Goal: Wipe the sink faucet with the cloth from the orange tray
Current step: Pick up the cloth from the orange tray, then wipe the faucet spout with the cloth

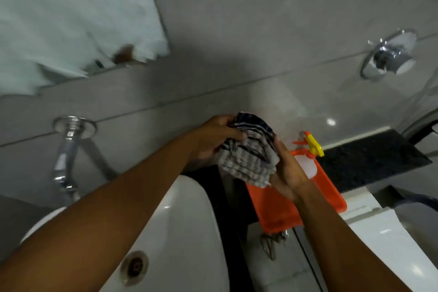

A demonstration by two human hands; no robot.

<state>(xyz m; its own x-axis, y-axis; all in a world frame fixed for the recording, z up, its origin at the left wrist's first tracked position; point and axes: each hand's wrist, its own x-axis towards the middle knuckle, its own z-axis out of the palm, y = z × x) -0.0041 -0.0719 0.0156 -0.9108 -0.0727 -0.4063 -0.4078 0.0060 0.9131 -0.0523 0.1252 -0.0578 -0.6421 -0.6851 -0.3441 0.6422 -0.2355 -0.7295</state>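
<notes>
Cloth first: the crumpled grey-and-navy checked fabric cloth (pixel 248 152) is bunched between both of our hands, lifted clear above the near end of the flat orange plastic tray (pixel 275 211). From the head camera, our left hand (pixel 219 136) clasps its upper left side with fingers curled over the folds, and our right hand (pixel 288 173) grips its lower right edge from underneath; neither hand is loose. Just beyond the right hand, on the tray's far end, stands a white spray bottle with a yellow-and-orange trigger (pixel 309 159). What matters for us next is direction: the chrome wall-mounted sink faucet (pixel 65 156) lies well apart to the left of both hands, its long axis running from the tiled wall down toward the white ceramic sink basin (pixel 189 232). Our left hand is the nearer one, so we judge the cloth must travel leftward across the basin, with the left arm best placed to wrap it along the spout.
</notes>
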